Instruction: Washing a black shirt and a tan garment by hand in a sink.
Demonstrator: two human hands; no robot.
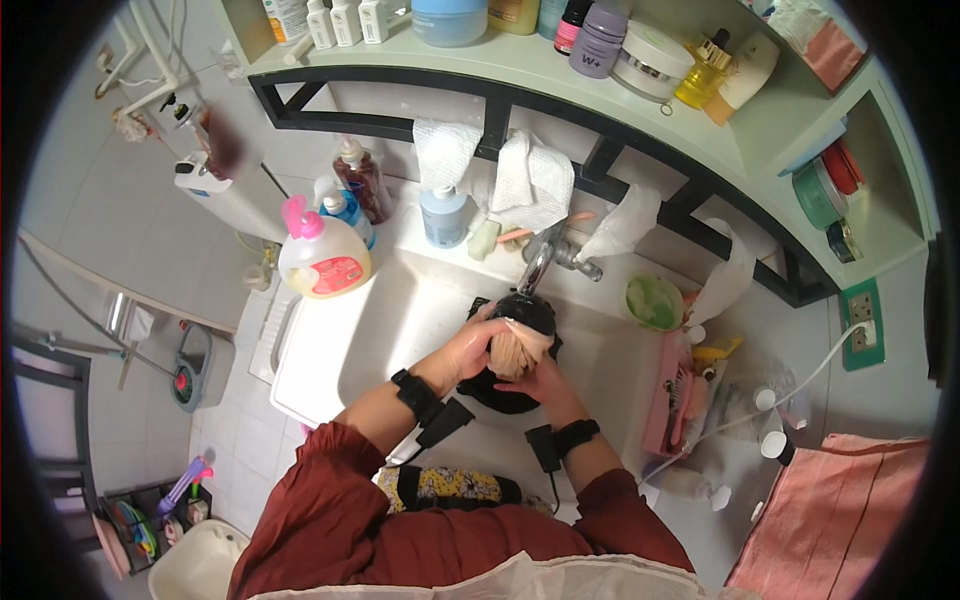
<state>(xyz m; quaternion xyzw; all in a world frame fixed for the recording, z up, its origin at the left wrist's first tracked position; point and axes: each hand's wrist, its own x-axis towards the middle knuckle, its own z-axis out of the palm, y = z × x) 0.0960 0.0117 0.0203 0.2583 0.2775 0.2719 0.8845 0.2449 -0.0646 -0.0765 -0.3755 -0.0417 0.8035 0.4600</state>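
Under the chrome faucet (541,262), my left hand (472,346) and my right hand (541,379) hold a bundled cloth item (525,334), partly black and partly beige, which looks wet. My left hand grips it from the left, with the thumb across its top. The right hand holds its lower right side. More black fabric (502,397) lies beneath the hands in the white sink (600,360). Some of my right fingers are hidden behind the bundle. Each wrist wears a black strap with a small black device and a cable.
A pump bottle with a pink top (326,255) stands on the left rim near a blue pump bottle (444,216). White cloths (532,180) hang from the black shelf frame above the faucet. A green bowl (654,301) and a pink basket (667,405) sit at the right.
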